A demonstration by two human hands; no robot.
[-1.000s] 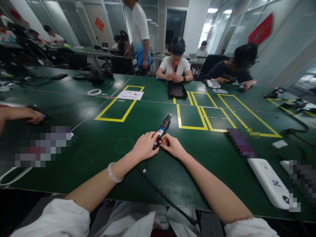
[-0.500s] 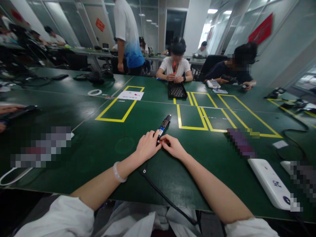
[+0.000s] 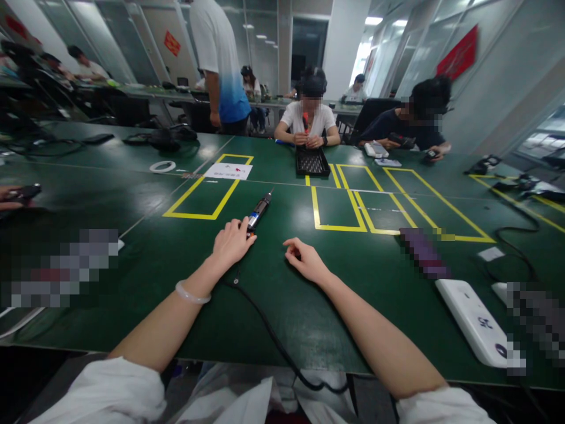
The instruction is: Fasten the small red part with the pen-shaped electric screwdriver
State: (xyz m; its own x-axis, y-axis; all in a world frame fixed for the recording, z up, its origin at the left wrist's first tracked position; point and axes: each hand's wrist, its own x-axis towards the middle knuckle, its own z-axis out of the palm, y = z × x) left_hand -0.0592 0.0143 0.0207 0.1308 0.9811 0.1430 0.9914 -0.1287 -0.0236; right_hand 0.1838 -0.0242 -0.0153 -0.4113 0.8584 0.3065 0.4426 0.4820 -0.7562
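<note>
In my left hand (image 3: 233,240) is a dark electric screwdriver (image 3: 260,211) with a blue-and-silver label. Its pointed tip faces away from me, up and to the right, and my fingers cover its rear part. A black cable (image 3: 265,321) runs from near my left wrist towards the table's front edge. A small metal ring (image 3: 236,281) shows beside the cable. My right hand (image 3: 308,260) is apart from the screwdriver, over the green table (image 3: 269,277). Its fingers are loosely curled with a gap at the thumb, and nothing shows in them.
To the right lie a white power bank (image 3: 474,324) and a purplish phone-like slab (image 3: 424,253). Yellow tape outlines (image 3: 339,228) mark the table. A paper sheet (image 3: 229,171) lies beyond my left hand. Across from me, a person works over a black tray (image 3: 312,162).
My left hand has moved left with the screwdriver. My right hand has come off the tool's rear end and now stands apart from it. The view has shifted slightly.
</note>
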